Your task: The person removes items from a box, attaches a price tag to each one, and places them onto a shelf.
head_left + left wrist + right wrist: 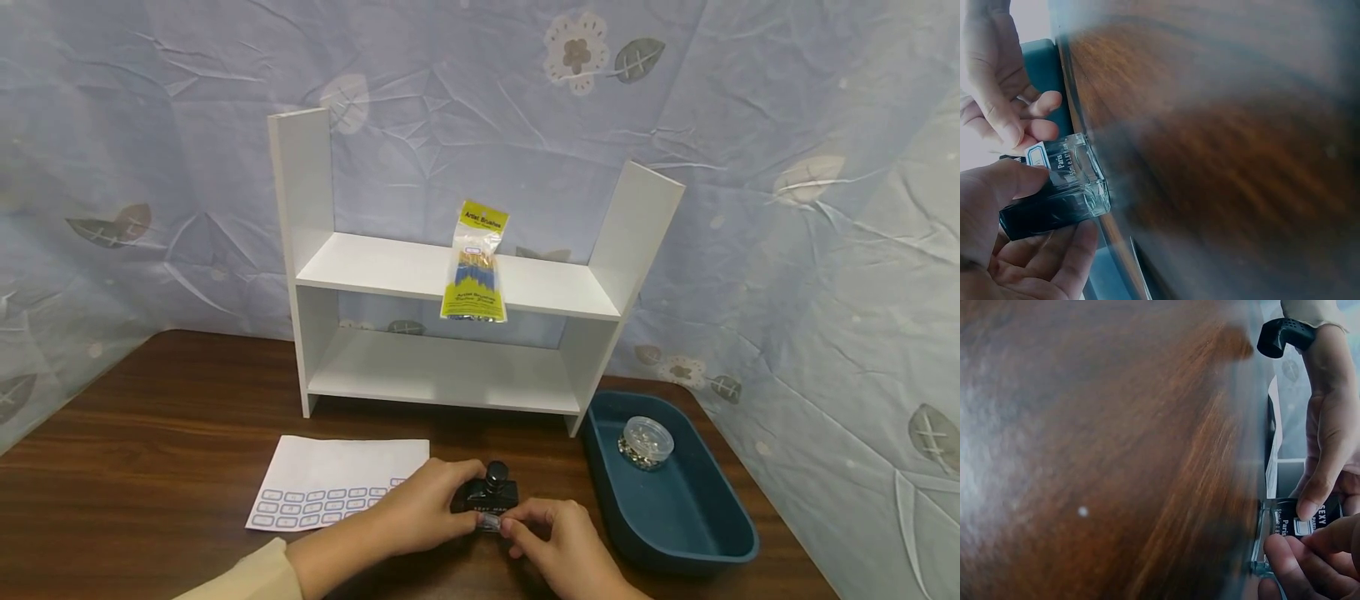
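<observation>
A dark glass perfume bottle [483,495] with a round black cap [496,475] stands near the front of the table. My left hand [423,510] grips it from the left, fingers around the back and side. On its front face is a small blue-bordered label sticker [1036,156], with the left thumb [1310,507] right at one edge. At the label's other edge, my right hand [561,537] pinches with thumb and forefinger, the other fingers curled below. Clear glass shows at the bottle's base [1094,175] in the left wrist view.
A sheet of blue-bordered labels [337,467] lies to the left. Behind stands a white two-tier shelf [442,367], with a packet of artist brushes [474,267] hanging over its upper board. A blue tray [697,517] at right holds a round clear tub [647,442] of small metallic pieces.
</observation>
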`<action>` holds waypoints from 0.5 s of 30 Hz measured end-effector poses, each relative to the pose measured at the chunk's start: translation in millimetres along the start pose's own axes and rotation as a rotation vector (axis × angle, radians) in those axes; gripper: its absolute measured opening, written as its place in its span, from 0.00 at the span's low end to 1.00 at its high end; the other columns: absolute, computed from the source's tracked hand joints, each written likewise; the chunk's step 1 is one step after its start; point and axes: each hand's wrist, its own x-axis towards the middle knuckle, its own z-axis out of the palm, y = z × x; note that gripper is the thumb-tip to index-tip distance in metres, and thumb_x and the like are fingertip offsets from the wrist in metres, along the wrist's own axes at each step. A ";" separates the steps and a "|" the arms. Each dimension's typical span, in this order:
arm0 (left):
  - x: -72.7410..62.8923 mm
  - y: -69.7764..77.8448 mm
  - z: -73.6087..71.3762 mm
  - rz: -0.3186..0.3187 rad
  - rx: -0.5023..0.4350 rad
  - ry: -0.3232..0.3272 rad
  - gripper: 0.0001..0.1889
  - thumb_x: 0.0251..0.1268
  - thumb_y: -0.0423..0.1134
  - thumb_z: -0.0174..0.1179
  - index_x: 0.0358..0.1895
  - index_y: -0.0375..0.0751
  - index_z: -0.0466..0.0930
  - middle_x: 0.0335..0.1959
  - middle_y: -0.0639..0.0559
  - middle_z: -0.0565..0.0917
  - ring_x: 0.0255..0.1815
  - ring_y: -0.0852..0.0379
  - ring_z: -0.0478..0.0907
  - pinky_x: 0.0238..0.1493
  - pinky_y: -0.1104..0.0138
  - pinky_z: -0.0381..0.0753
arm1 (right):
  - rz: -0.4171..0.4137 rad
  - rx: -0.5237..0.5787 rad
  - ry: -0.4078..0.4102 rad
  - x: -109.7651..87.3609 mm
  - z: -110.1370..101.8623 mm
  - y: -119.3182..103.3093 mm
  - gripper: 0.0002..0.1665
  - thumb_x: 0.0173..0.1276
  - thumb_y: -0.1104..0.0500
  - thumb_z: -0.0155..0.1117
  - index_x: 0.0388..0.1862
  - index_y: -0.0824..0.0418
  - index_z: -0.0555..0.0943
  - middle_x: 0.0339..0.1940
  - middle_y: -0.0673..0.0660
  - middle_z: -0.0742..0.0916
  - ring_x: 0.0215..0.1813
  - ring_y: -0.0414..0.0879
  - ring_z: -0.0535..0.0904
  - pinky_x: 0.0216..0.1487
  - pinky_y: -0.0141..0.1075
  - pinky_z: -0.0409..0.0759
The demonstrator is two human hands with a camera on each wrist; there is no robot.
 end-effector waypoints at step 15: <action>0.1 0.5 1.1 -0.018 -0.017 0.002 0.15 0.58 0.32 0.74 0.49 0.40 0.84 0.40 0.50 0.92 0.34 0.73 0.80 0.36 0.76 0.82 | -0.014 -0.092 -0.027 -1.0 -7.8 -1.8 0.10 0.75 0.53 0.68 0.39 0.59 0.90 0.32 0.51 0.90 0.32 0.30 0.81 0.30 0.27 0.78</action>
